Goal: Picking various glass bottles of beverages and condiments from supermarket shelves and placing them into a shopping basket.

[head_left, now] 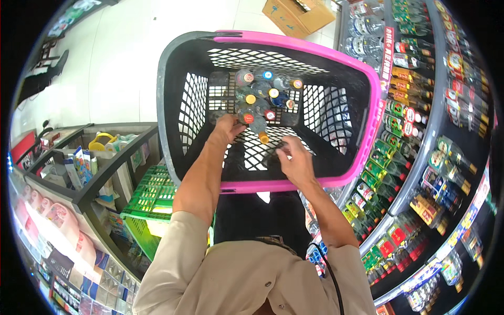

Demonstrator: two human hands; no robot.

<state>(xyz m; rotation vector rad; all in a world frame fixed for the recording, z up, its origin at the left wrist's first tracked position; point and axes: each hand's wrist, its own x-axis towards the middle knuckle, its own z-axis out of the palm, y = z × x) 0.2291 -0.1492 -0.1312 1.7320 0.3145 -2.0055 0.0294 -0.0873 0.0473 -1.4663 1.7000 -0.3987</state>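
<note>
Red tops the bottle (248, 118) just beside the left hand (229, 128); whether those fingers grip it, I cannot tell. The right hand (297, 160) curls its fingers near an orange-capped bottle (263, 137), closure unclear. Around both, a black, pink-rimmed basket (170, 105) holds the clustered bottles (251, 98).

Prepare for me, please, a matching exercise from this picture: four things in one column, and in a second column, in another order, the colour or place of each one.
Column one
1. Shopping basket
2. Bottles
3. Plastic crate
4. Cardboard box

Column two
A. Bright green, with openings in its sides
B. Brown, near the top edge of the picture
C. Black and pink
D. Grouped together inside another thing from column one

Right pairs: 1-C, 2-D, 3-A, 4-B
</note>
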